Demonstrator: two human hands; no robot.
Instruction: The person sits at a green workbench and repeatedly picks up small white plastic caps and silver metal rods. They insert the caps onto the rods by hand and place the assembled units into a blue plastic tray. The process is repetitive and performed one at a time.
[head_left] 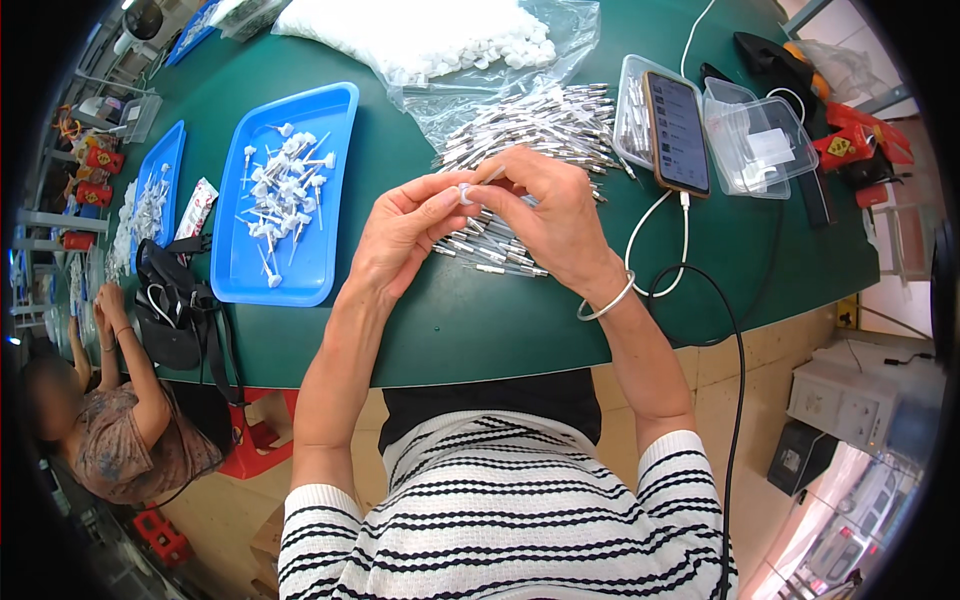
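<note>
The left hand (pixel 398 228) pinches a small white plastic cap (pixel 465 194) between thumb and index finger. The right hand (pixel 556 218), a white loop around its wrist, meets it from the other side, its thumb and forefinger also closed on the cap; whether a rod sits inside cannot be told. The cap is held above the table (pixel 470 355), in front of the striped sweater (pixel 500 505).

Just beyond and partly beneath the hands lies a loose pile of thin silver-and-white rods (pixel 560 125). Behind it, a clear plastic bag (pixel 575 30) spills white caps (pixel 430 45). To the right, a smartphone (pixel 680 135) with a white cable leans against a clear box (pixel 634 72) of rods. To the left, a blue tray (pixel 232 270) holds white-capped rods (pixel 290 185); farther left, a co-worker (pixel 130 440) sits at the table, beyond a black bag (pixel 168 330).
</note>
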